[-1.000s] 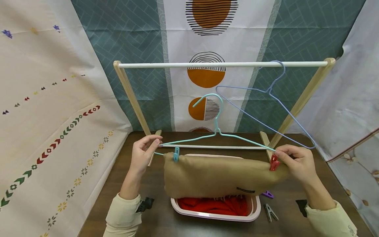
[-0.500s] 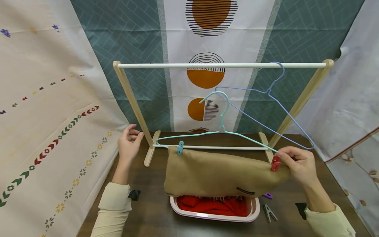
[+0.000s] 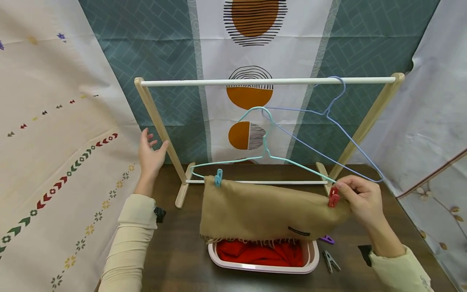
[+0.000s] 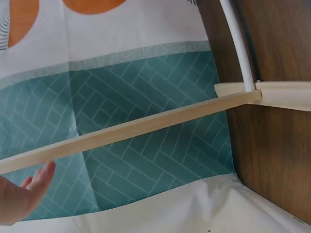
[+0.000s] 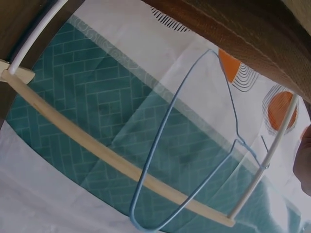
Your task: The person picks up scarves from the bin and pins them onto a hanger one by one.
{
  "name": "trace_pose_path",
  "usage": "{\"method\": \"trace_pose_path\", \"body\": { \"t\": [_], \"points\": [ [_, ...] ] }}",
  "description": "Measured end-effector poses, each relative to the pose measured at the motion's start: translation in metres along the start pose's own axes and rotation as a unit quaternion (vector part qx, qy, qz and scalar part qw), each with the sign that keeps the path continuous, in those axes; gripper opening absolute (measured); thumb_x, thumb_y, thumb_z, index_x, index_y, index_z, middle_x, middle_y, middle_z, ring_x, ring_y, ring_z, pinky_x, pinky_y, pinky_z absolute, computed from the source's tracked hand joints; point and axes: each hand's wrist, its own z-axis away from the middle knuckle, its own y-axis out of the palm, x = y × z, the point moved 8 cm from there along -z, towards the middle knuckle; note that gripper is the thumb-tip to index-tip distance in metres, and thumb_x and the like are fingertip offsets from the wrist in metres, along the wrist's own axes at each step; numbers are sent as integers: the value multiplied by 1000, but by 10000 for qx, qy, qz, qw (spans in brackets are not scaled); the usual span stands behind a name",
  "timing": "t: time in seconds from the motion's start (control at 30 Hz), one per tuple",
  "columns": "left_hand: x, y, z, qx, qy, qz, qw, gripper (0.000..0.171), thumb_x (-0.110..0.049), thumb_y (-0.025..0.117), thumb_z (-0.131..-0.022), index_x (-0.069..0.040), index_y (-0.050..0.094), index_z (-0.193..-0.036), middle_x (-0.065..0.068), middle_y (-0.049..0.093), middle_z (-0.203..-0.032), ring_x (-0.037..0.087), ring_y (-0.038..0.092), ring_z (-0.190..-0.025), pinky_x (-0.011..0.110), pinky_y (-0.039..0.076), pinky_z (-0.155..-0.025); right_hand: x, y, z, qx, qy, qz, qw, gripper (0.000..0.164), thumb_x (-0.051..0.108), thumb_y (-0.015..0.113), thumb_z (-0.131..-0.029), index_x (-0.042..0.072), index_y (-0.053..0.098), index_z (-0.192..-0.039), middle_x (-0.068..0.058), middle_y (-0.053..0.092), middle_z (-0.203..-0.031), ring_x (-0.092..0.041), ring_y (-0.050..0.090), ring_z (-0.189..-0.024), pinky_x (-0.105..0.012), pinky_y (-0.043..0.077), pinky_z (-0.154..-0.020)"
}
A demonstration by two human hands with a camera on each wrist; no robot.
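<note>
A mint-green hanger (image 3: 233, 162) is held up in the head view, a folded tan scarf (image 3: 262, 211) with fringe draped from it. One blue clothespin (image 3: 218, 177) grips the scarf's left side and one red clothespin (image 3: 333, 197) its right. My right hand (image 3: 363, 198) pinches the hanger's right end beside the red clothespin. Fingers spread, my left hand (image 3: 151, 158) holds nothing and is raised by the rack's left wooden post (image 3: 158, 125). In the left wrist view that hand (image 4: 22, 196) lies close to the post; whether it touches, I cannot tell.
A blue hanger (image 3: 327, 115) hangs from the right part of the rack's white top bar (image 3: 204, 82). Below the scarf stands a pale pink basin (image 3: 262, 267) with red cloth (image 3: 259, 253). Right of it lie a purple clothespin (image 3: 327, 239) and a grey clothespin (image 3: 331, 261).
My left hand has let go of the hanger's left end and moved up and left to the rack's post. My right hand keeps its pinch; the hanger and scarf have shifted slightly.
</note>
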Motion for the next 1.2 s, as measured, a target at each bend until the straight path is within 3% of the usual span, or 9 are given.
{"method": "trace_pose_path", "body": {
  "t": [0.13,0.33,0.5,0.63,0.8,1.2],
  "points": [
    [0,6,-8,23,-79,-214,9997,64,-13,55,-90,-7,20,-143,18,39,-131,29,45,-113,41,42,-88,0,3,-6,-129,93,247,9996,21,-24,48,-79,-10,58,-68,-4,57,-54,-7,45,-48,-21,30,-42],
    [-1,8,-20,-404,24,-550,9977,47,-11,53,-90,0,39,-133,20,51,-113,29,52,-98,38,44,-81,3,12,-21,-314,-43,404,9987,17,-24,48,-78,-15,55,-67,-3,57,-53,-7,49,-47,-18,32,-43],
    [-3,5,-28,-879,249,-783,9927,32,-9,54,-90,7,54,-117,24,57,-98,34,54,-88,41,41,-82,3,20,-37,-590,33,899,9942,14,-24,51,-77,-16,56,-66,5,51,-48,-4,30,-42,-21,17,-37],
    [-4,3,-32,-1140,390,-927,9884,26,-7,54,-90,10,58,-110,26,60,-92,37,55,-82,43,42,-79,1,28,-50,-671,166,1297,9891,14,-19,54,-79,-16,55,-65,6,43,-44,-4,23,-40,-23,14,-36],
    [-5,1,-35,-1226,588,-1110,9845,24,-5,56,-88,13,59,-105,28,60,-88,40,55,-82,45,42,-79,1,37,-70,-668,40,1668,9837,16,-15,57,-80,-14,57,-64,7,47,-45,-1,28,-41,-21,19,-37],
    [-5,3,-38,-1176,700,-1176,9836,23,-5,57,-88,12,59,-104,27,58,-83,40,52,-82,46,39,-79,-5,50,-117,-976,90,1689,9807,23,-1,60,-84,-15,58,-66,6,38,-41,-3,24,-37,-21,15,-36]
  ]
}}
